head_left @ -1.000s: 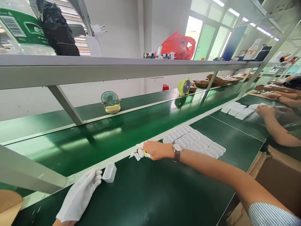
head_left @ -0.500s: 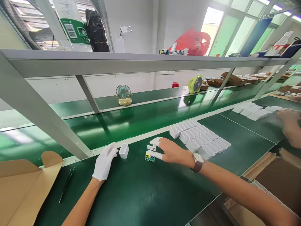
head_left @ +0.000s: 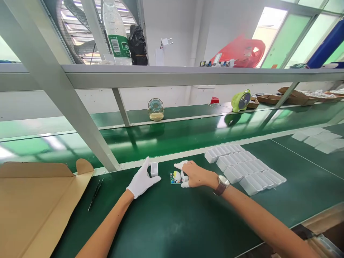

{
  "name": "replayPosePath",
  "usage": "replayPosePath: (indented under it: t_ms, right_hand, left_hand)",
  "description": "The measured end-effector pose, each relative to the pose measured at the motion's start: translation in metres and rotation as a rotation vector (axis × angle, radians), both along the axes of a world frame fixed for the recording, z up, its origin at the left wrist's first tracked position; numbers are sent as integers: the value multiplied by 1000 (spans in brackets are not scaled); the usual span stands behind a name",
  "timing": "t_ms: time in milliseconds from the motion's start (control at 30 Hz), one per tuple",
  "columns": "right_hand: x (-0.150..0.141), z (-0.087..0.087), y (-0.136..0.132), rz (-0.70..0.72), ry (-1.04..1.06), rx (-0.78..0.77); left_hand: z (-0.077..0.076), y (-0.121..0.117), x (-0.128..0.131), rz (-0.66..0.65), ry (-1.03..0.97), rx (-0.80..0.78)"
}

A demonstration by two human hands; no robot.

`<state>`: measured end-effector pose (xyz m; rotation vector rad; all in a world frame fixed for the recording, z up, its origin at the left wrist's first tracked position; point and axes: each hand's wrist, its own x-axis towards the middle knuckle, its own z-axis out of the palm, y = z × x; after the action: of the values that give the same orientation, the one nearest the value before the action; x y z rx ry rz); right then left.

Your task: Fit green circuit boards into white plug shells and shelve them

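Observation:
My left hand [head_left: 143, 179], in a white glove, has its thumb and forefinger spread around a small white plastic box [head_left: 154, 169]. The box stands on the green bench, and I cannot tell whether the fingers press on it. White finger covers sit on the fingertips of my right hand [head_left: 192, 174], which has a watch at its wrist. Its bent fingers close over the right end of a small green circuit board [head_left: 176, 178] with yellow and white parts. They partly hide the board and a small white piece with a thin wire beside it.
Rows of white plastic boxes [head_left: 248, 166] stand on the right, with more boxes [head_left: 318, 138] farther off. Black tweezers [head_left: 95, 194] lie near a cardboard box [head_left: 34, 208] on the left. A metal shelf [head_left: 172, 79] crosses above the bench, its post [head_left: 77, 122] slanting down at left.
My view has turned slightly left. My left hand has opened its fingers around the small box. My right hand's fingers have bent down over the circuit board's right end.

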<state>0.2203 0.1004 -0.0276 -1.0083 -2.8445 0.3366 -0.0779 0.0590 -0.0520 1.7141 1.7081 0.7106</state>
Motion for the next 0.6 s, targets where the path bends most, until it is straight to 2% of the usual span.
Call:
replayPosePath:
  t_ms: [200,400,500,600]
  right_hand:
    - [-8,-3,-1,-36,67,-35]
    - [-20,5,-15,-102,379,-206]
    - [-22,3,-21,-75,548,-312]
    - [-20,-6,-24,-96,618,-372]
  left_hand:
    - [-3,-1,6,26,66,86]
    - [-1,-15,13,39,88,327]
    - [-4,-20,16,-13,67,363]
    - [-10,-23,18,-103,70,345]
